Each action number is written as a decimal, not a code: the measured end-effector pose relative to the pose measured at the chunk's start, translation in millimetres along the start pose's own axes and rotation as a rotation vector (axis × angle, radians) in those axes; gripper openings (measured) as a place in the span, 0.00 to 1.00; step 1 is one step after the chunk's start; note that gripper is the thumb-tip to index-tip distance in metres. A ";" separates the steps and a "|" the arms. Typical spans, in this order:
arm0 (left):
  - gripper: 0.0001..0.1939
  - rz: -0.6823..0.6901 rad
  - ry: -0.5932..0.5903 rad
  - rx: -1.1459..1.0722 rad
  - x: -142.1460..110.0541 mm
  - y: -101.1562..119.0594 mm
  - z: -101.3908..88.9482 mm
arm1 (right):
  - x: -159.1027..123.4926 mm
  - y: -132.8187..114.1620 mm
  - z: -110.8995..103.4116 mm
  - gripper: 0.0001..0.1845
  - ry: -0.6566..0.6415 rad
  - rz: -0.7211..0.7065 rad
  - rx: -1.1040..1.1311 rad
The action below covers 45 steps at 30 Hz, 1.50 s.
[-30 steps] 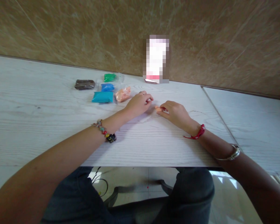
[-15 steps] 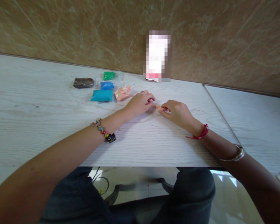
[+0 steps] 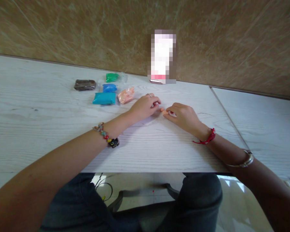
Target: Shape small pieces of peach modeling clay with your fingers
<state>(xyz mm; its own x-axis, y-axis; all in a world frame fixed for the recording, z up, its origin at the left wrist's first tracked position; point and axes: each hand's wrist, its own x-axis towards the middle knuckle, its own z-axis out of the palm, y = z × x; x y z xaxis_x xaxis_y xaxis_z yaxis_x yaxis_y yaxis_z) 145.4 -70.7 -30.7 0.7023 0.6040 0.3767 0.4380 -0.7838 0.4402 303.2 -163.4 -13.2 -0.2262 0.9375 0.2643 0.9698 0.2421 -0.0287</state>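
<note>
Between the thumb and fingers of my right hand (image 3: 183, 115) is a small piece of peach modelling clay (image 3: 165, 112), held low over the white table. A rounded bit at its left end points toward my left hand (image 3: 146, 105). That hand is closed, its fingers curled toward the thumb just left of the clay and apart from it. Whatever it may hold is hidden. Behind and left of it lies a clear bag of peach clay (image 3: 126, 95), beside a turquoise clay packet (image 3: 104, 98).
Further back are a blue clay packet (image 3: 109, 88), a green one (image 3: 112, 77) and a wrapped brown block (image 3: 85, 85). A pixelated phone-like object (image 3: 161, 54) leans on the marbled wall (image 3: 99, 35). A seam (image 3: 229, 117) crosses the white tabletop (image 3: 145, 151) at right.
Both hands keep nearly the same pose, with the peach clay still pinched in my right hand. The view has shifted very slightly; the packets lie as before.
</note>
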 end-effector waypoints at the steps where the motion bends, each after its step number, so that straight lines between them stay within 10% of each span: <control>1: 0.09 0.005 -0.007 -0.003 0.1 0.1 0.2 | 0.0 -0.1 -0.1 0.17 0.001 0.003 -0.008; 45: 0.09 0.090 -0.080 -0.014 -0.1 2.0 1.2 | 1.3 5.9 1.2 0.07 0.096 0.160 0.461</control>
<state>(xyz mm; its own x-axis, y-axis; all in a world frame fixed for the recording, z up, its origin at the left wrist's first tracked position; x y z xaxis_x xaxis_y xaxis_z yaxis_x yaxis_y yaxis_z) 146.9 -72.5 -30.8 0.7812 0.5173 0.3495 0.3634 -0.8321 0.4190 308.5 -160.4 -14.2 -0.0475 0.9498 0.3092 0.8455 0.2030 -0.4939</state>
